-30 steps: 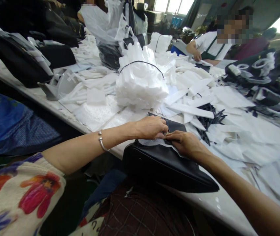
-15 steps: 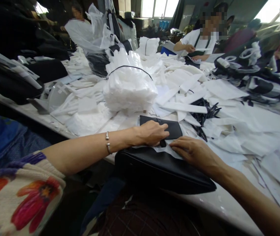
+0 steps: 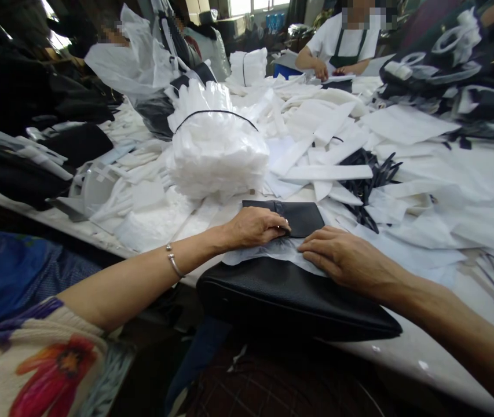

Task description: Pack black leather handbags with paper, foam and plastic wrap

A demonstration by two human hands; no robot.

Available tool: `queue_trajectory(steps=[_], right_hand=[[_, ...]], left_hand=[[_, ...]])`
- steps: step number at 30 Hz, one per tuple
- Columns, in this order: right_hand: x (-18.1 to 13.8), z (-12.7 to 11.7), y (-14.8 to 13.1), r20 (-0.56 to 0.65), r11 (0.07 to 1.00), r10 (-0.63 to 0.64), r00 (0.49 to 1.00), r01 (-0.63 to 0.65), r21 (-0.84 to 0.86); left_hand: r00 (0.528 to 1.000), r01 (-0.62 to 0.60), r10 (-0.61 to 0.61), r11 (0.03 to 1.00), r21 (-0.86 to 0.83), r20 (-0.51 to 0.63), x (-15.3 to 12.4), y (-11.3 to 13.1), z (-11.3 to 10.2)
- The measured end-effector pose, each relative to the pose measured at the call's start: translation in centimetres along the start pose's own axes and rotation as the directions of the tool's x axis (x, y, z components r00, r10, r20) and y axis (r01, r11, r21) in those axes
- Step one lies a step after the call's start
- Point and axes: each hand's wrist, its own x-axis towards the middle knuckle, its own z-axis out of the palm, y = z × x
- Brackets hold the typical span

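A black leather bag (image 3: 281,292) lies at the table's front edge, its grained body toward me. Its black flap (image 3: 305,217), crossed by a narrow strap, is spread out on the far side. Between body and flap shows a thin white sheet (image 3: 262,250). My left hand (image 3: 258,226) is over the flap, fingers curled in a pinch on a small dark strap tab; a shiny spot shows at the fingertips. With fingers stretched out, my right hand (image 3: 337,252) lies on the white sheet at the flap's near right corner.
A banded bundle of white foam sheets (image 3: 218,145) stands beyond my hands. Black straps (image 3: 366,182) lie in a pile to the right among loose white sheets (image 3: 407,127). Dark bags (image 3: 16,162) are at left. A person in a white shirt (image 3: 342,43) works across the table.
My left hand has drawn the strap tab up into its fingers; before, the tab hung below the hand. More white sheet shows. My right hand stays beside the flap. The view has shifted slightly.
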Motion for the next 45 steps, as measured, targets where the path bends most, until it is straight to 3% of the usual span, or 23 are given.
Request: queue_trajectory(steps=[3,5,7,9,12,15,19,22,24,30,32,34,35,36,38,40,41,43,45], right_hand=[[-0.6,-0.8,0.3,-0.038,0.995,0.073,0.997,-0.071,0.068],[-1.0,-1.8,1.1,-0.155,0.965,0.255,0.954,-0.240,0.107],[-1.2,-2.8,2.5,-0.282,0.882,0.470,0.836,-0.450,0.136],[-1.0,-3.6,4.3,-0.303,0.784,0.617,0.726,-0.598,0.165],[0.0,-3.8,6.9,-0.089,0.664,0.729,0.679,-0.669,0.335],[1.3,-3.0,8.3,0.135,0.501,0.722,0.679,-0.647,0.574],[2.6,-1.6,8.7,0.175,0.385,0.730,0.660,-0.610,0.692],[3.0,-0.9,9.0,0.165,0.329,0.762,0.626,-0.594,0.735],[3.2,-0.7,9.3,0.150,0.307,0.770,0.620,-0.567,0.764],[3.9,-0.5,9.9,0.128,0.340,0.761,0.636,-0.559,0.756],[4.0,-0.9,9.5,0.028,0.413,0.785,0.619,-0.556,0.721],[4.2,-1.5,8.6,-0.145,0.544,0.782,0.606,-0.550,0.634],[4.3,-1.8,8.0,-0.225,0.621,0.749,0.624,-0.541,0.567],[4.5,-2.0,7.3,-0.283,0.698,0.692,0.664,-0.515,0.497],[5.0,-2.3,5.6,-0.308,0.839,0.516,0.800,-0.399,0.370],[5.5,-2.4,4.2,-0.206,0.914,0.333,0.920,-0.261,0.312],[5.6,-2.3,3.6,-0.151,0.925,0.284,0.947,-0.228,0.305],[5.5,-2.5,3.2,-0.139,0.912,0.331,0.933,-0.278,0.301],[4.6,-2.9,3.5,-0.220,0.833,0.525,0.823,-0.443,0.331]], left_hand=[[0.999,0.011,-0.014,0.997,-0.078,-0.039,-0.5,-0.2,0.6],[0.999,-0.032,0.029,0.997,-0.069,-0.039,-0.8,0.0,0.6],[0.995,-0.099,0.097,0.993,-0.059,-0.022,-1.1,0.4,0.2],[0.991,-0.136,0.137,0.984,-0.114,-0.001,-1.2,0.5,-0.6],[0.996,-0.094,0.093,0.957,-0.274,-0.017,-1.3,0.1,-1.9],[0.983,0.000,-0.054,0.955,-0.296,-0.174,-1.6,-1.1,-2.2],[0.863,0.233,-0.326,0.934,-0.269,-0.385,-2.6,-3.1,-1.5],[0.759,0.380,-0.519,0.843,-0.381,-0.393,-3.6,-4.4,-1.0],[0.726,0.428,-0.604,0.770,-0.473,-0.327,-4.1,-5.0,-1.0],[0.764,0.407,-0.624,0.665,-0.627,-0.166,-4.4,-6.0,-0.8],[0.782,0.386,-0.609,0.641,-0.663,-0.134,-4.3,-6.3,-0.6],[0.790,0.377,-0.605,0.606,-0.700,-0.098,-4.2,-6.6,-0.3],[0.793,0.369,-0.603,0.590,-0.718,-0.088,-4.1,-6.7,-0.1],[0.795,0.359,-0.602,0.574,-0.736,-0.082,-3.9,-6.8,0.1],[0.789,0.330,-0.609,0.530,-0.781,-0.080,-3.4,-7.1,0.6],[0.772,0.309,-0.631,0.473,-0.825,-0.073,-2.7,-7.3,0.9],[0.761,0.304,-0.645,0.448,-0.841,-0.069,-2.4,-7.5,1.1],[0.747,0.295,-0.661,0.418,-0.859,-0.065,-2.1,-7.6,1.1],[0.742,0.305,-0.670,0.326,-0.895,0.009,-2.6,-7.4,1.0]])
